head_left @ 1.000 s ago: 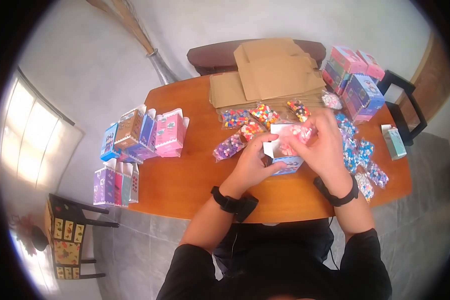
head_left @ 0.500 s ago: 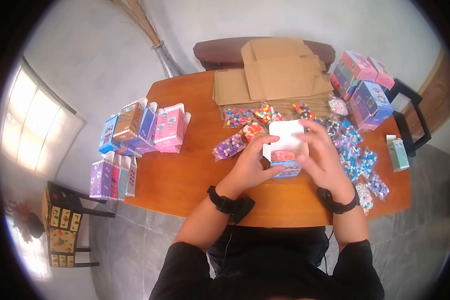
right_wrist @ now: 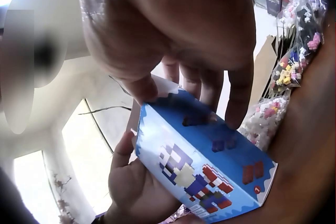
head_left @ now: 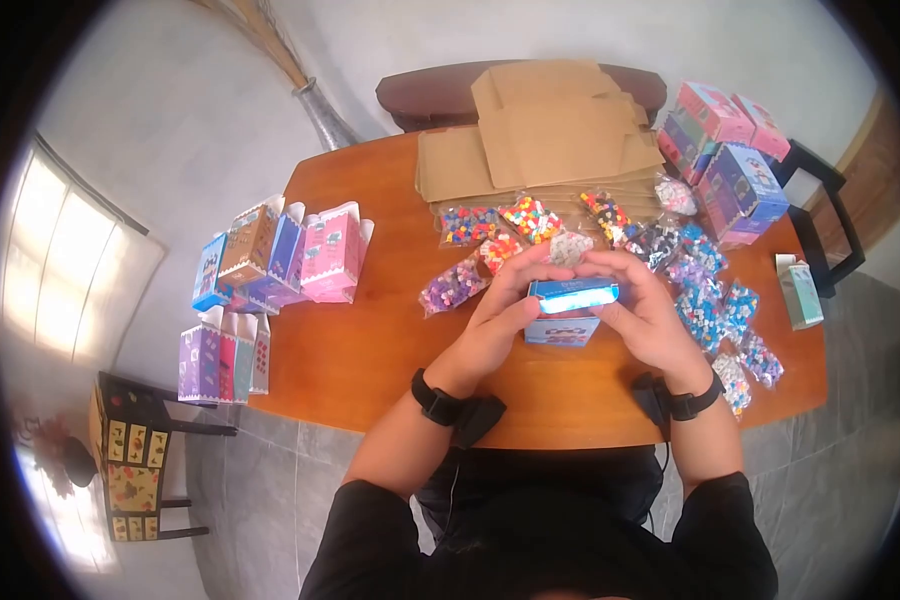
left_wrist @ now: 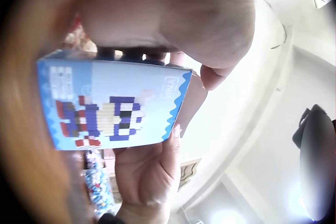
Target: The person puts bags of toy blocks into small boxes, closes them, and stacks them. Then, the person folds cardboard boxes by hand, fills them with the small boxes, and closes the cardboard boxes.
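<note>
A small light-blue cardboard box (head_left: 562,332) with a pixel-figure picture stands near the table's front, between both hands. Its lid (head_left: 577,298) is folded over the top and shines in the light; the contents are hidden. My left hand (head_left: 492,328) grips the box's left side, thumb at the near edge and fingers behind. On the opposite side my right hand (head_left: 660,325) holds it, thumb at the lid's near corner. The left wrist view shows the printed side of the box (left_wrist: 118,106) with fingers reaching behind its top. Just behind the box lies a clear bag of whitish pieces (head_left: 570,248).
Bags of coloured pieces (head_left: 467,226) lie behind the hands, and several blue ones (head_left: 700,300) to the right. Flat brown cardboard (head_left: 540,140) is stacked at the back. Small boxes stand at left (head_left: 332,255) and back right (head_left: 740,195); a green box (head_left: 800,295) sits at the right edge.
The right hand lowered a bag of pink pieces into the open box and let go. The raised white lid has since been folded down toward me, and both hands now hold the box.
</note>
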`<state>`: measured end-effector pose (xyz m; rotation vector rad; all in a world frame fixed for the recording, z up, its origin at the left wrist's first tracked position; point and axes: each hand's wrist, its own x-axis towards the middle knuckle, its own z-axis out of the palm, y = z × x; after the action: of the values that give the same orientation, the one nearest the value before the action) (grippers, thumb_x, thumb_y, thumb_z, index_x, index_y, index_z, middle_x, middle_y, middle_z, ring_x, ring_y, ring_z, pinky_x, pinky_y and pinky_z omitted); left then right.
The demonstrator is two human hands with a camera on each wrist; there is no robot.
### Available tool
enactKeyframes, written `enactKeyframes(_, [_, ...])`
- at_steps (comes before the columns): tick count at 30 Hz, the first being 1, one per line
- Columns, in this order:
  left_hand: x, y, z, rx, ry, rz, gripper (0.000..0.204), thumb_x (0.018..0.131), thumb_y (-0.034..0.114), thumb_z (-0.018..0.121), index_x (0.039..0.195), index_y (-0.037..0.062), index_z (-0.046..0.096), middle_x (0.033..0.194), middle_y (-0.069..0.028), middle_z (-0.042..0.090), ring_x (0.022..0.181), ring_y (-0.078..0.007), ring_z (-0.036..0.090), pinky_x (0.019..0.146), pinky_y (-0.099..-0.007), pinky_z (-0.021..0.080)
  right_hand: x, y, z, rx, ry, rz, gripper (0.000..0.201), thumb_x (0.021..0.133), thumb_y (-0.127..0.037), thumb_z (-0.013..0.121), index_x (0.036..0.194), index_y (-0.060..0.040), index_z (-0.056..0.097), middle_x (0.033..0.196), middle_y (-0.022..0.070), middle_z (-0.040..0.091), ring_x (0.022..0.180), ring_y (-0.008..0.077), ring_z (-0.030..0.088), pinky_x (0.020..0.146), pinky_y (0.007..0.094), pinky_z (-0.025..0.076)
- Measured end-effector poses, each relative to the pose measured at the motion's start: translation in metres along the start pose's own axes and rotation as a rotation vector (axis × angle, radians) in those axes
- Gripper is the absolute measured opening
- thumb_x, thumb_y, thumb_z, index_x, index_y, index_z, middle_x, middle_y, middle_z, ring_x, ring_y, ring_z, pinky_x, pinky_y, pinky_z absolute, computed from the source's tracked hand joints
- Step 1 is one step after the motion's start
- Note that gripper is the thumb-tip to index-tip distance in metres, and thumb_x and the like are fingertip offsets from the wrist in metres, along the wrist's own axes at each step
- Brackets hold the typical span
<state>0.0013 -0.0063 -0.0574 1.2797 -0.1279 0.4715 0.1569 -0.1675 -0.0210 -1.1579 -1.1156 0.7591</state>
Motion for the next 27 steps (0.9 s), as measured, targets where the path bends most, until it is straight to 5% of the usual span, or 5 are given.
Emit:
enactKeyframes(5, [0.001,0.000,0.003,0.000,-0.044,-0.016,0.063,0.100,0.022,0.059,0.153,0.0084,0.027,0.139,-0.0127,0.049,0.130,-0.0231,0.047,0.109,-0.0384,0.039,0.000,-0.002,0.005,-0.227,0.196,-0.124,0.019,0.098,-0.016,0.062,0.105,0.0013,0.067,0.100,0.0076,0.067,0.091,0.0139,0.064,0.078,0.0270,0.051])
enactKeyframes(11, [0.001,0.004,0.008,0.023,-0.041,-0.053,0.061,0.099,0.019,0.062,0.150,0.0069,0.032,0.140,-0.0117,0.048,0.131,-0.0223,0.046,0.109,-0.0380,0.039,0.001,0.003,0.008,-0.257,0.324,-0.069,0.026,0.100,-0.021,0.060,0.096,0.0028,0.068,0.081,0.0022,0.062,0.077,0.0090,0.057,0.068,0.0245,0.046])
enactKeyframes(21, [0.003,-0.002,0.009,-0.020,-0.004,-0.053,0.061,0.096,0.017,0.066,0.147,0.0048,0.035,0.141,-0.0118,0.048,0.129,-0.0214,0.049,0.108,-0.0383,0.040,0.004,-0.006,0.014,0.023,0.328,-0.020,0.021,0.098,-0.016,0.063,0.105,0.0026,0.070,0.100,0.0079,0.067,0.093,0.0117,0.063,0.080,0.0269,0.050])
enactKeyframes(23, [0.001,-0.008,0.002,0.211,0.054,0.030,0.054,0.091,0.011,0.072,0.138,0.0050,0.046,0.136,-0.0126,0.051,0.125,-0.0226,0.053,0.104,-0.0386,0.045,0.004,-0.010,0.010,-0.082,0.133,-0.270,0.015,0.094,-0.009,0.067,0.104,0.0011,0.070,0.108,0.0103,0.067,0.102,0.0181,0.064,0.088,0.0299,0.051])
enactKeyframes(27, [0.003,-0.004,-0.003,0.511,0.059,0.216,0.046,0.086,0.005,0.075,0.128,0.0045,0.054,0.131,-0.0138,0.054,0.121,-0.0241,0.056,0.099,-0.0384,0.051,0.003,-0.013,-0.003,-0.352,-0.009,-0.227,0.014,0.090,-0.006,0.069,0.102,-0.0004,0.070,0.112,0.0114,0.068,0.106,0.0227,0.064,0.091,0.0319,0.050])
